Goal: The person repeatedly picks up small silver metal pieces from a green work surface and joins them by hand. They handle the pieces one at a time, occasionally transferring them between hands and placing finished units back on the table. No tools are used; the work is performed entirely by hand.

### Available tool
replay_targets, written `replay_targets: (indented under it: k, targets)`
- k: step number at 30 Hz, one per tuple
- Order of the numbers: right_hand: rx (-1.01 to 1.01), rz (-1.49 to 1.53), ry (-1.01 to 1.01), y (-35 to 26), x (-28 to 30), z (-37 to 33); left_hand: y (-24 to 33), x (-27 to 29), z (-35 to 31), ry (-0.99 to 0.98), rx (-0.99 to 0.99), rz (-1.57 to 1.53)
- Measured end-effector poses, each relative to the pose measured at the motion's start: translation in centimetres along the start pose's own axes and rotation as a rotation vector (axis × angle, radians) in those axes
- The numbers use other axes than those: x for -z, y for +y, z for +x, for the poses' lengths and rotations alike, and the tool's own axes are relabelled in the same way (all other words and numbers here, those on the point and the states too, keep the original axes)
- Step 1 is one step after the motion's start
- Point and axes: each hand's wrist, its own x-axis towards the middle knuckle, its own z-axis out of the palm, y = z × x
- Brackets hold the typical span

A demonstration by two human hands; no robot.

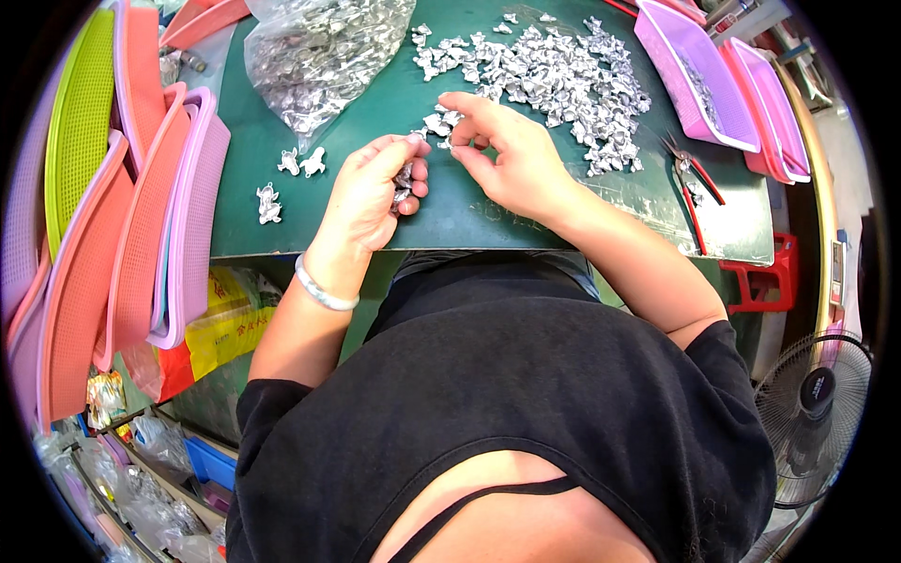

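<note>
Over the near edge of the green table, my left hand (377, 183) is closed round several small silver metal figures (403, 188). One more piece shows at its thumb tip. Just to the right, my right hand (507, 150) has its thumb and curled fingers drawn together, with the index finger reaching forward. What it pinches, if anything, I cannot make out. A few silver figures (439, 122) lie on the table between the hands, partly behind the right fingers. Beyond them spreads a large loose pile of the same figures (554, 75). Three separate figures (268, 203) rest left of my left hand.
A clear plastic bag (324, 66) of silver pieces stands at the back left. Red-handled pliers (693, 188) lie on the right, near purple and pink baskets (690, 84). Stacked baskets (141, 216) crowd the left. A red stool (765, 277) and a fan (817, 403) stand right.
</note>
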Motion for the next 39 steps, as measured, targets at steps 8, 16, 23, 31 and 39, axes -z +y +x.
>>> replay_targets:
  k: [8,16,23,31,39]
  targets:
    - [0.060,0.087,0.048,-0.5,0.7,-0.7,-0.2,-1.0,-0.2,-0.055,0.003,0.072]
    - [-0.326,0.543,-0.011,0.2,1.2,-1.2,0.0,-1.4,-0.2,-0.047,0.025,0.068]
    - [-0.414,0.693,-0.046,-0.2,1.5,-1.1,-0.2,-1.4,0.0,-0.066,0.052,0.032]
    - [-0.424,0.766,-0.066,0.2,1.4,-1.6,-0.5,-1.5,0.0,-0.077,0.023,0.027]
    - [-0.412,0.774,-0.071,0.6,1.2,-1.6,-0.8,-1.5,0.0,-0.082,-0.065,0.061]
